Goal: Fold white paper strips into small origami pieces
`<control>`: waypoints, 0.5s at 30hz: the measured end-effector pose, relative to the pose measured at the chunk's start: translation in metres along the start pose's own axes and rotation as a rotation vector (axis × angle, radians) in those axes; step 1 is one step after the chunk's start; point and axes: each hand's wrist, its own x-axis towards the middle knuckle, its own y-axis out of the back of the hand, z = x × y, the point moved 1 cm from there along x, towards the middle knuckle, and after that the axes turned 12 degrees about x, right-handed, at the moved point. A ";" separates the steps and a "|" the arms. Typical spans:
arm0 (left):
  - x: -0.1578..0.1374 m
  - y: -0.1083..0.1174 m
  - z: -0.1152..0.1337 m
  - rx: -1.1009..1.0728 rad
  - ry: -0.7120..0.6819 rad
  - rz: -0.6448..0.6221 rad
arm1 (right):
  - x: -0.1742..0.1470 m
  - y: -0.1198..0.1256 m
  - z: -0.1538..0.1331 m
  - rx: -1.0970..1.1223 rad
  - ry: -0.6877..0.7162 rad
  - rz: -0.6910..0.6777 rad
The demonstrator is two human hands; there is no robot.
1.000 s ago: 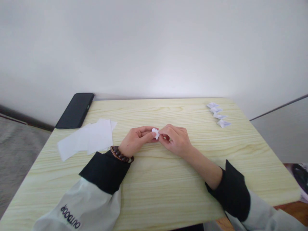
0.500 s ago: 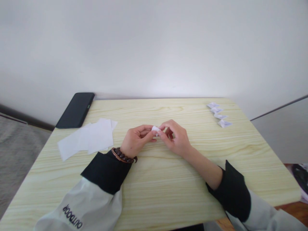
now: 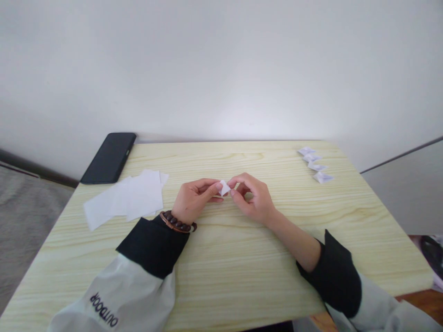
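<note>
Between my two hands, over the middle of the table, is a small folded piece of white paper (image 3: 224, 187). My left hand (image 3: 196, 197) pinches its left side between thumb and fingers. At its right corner, the thumb and forefinger of my right hand (image 3: 253, 196) close on the paper. Part of the paper is hidden behind my left thumb and fingertips. Several small folded white paper shapes (image 3: 323, 177) stand in a row at the back right. To the left lie loose white paper sheets (image 3: 143, 196), overlapping one another.
A black phone or tablet (image 3: 109, 159) lies at the table's back left corner. The pale wood-grain table (image 3: 242, 276) meets a white wall (image 3: 221, 69) at the back. A dark round object (image 3: 432, 252) is partly visible beyond the right edge.
My right fingertips have shifted slightly to the right along the folded paper, and more of its face shows. My left hand has barely moved.
</note>
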 end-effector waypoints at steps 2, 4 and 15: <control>0.000 0.000 -0.001 -0.020 0.009 -0.002 | -0.001 -0.001 0.001 -0.044 0.032 -0.008; 0.000 0.000 -0.001 -0.025 0.017 -0.014 | -0.001 -0.001 0.002 -0.101 0.059 -0.004; -0.010 -0.001 -0.001 0.381 -0.351 0.000 | -0.002 -0.002 0.007 -0.146 0.115 0.092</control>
